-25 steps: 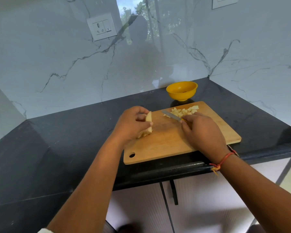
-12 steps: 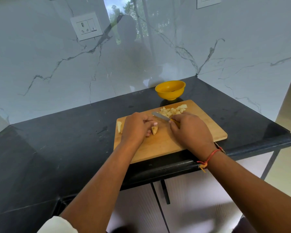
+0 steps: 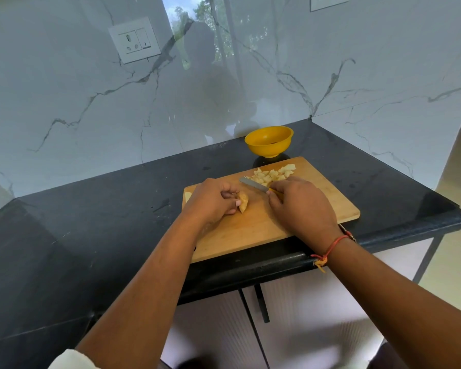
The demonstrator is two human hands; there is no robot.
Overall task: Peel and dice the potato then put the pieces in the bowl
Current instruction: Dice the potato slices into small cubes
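Wooden cutting board (image 3: 253,233) lies on the black stone counter (image 3: 91,235), its near edge close to the counter's front lip, and both my hands are over it. My left hand (image 3: 210,201) is curled down with the fingertips closed on a peeled potato piece (image 3: 243,202), pinning that pale wedge against the board just right of my knuckles. A second potato chunk (image 3: 188,196) shows at the board's far left edge, half hidden behind the same hand. My right hand (image 3: 301,206) is wrapped tight around the yellow handle of a knife (image 3: 254,184); only a sliver of the handle shows past my fingers, and the grey blade points away to the left, its tip near the heap of diced potato (image 3: 273,174). The blade is apart from the wedge I am holding, lying beyond it toward the back of the board. Those cubes sit in a loose pile at the board's far edge. Just behind them, off the board and on the counter, stands the yellow bowl (image 3: 268,141), near the marble backsplash (image 3: 64,102); I can see something small and dark inside it but cannot tell what. A red thread bracelet (image 3: 330,249) circles my right wrist.
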